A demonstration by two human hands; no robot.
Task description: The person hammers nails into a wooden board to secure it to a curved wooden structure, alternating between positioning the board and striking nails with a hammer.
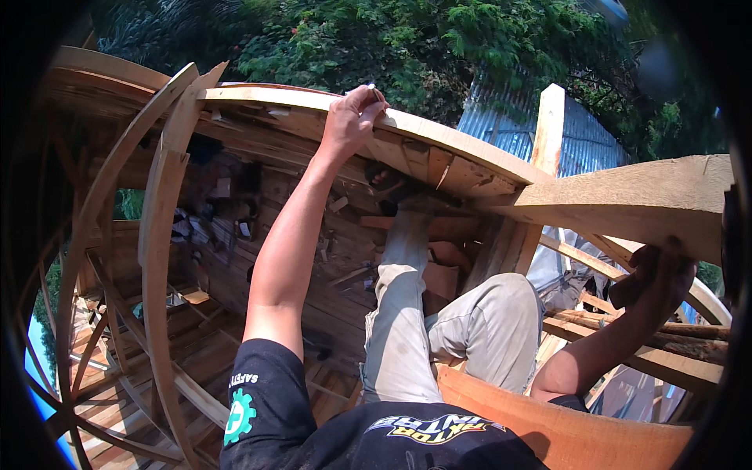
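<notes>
My left hand (356,116) is out in front, closed in a pinch at the top edge of a long curved plank (454,139). A tiny pale tip shows at its fingers; what it is I cannot make out. To the right my right hand (652,274) is in deep shadow beneath a thick wooden beam (627,188). Its fingers look curled, with one reaching up to the beam's underside; anything inside them is hidden. My legs in pale trousers (403,313) are bent between the planks.
Curved wooden ribs (160,211) rise at the left. An upright post (549,129) stands behind the beam. An orange-brown board (564,403) crosses close to my body. Scraps litter the plank floor (290,235) below. Beyond are a corrugated metal roof (501,117) and green trees (376,47).
</notes>
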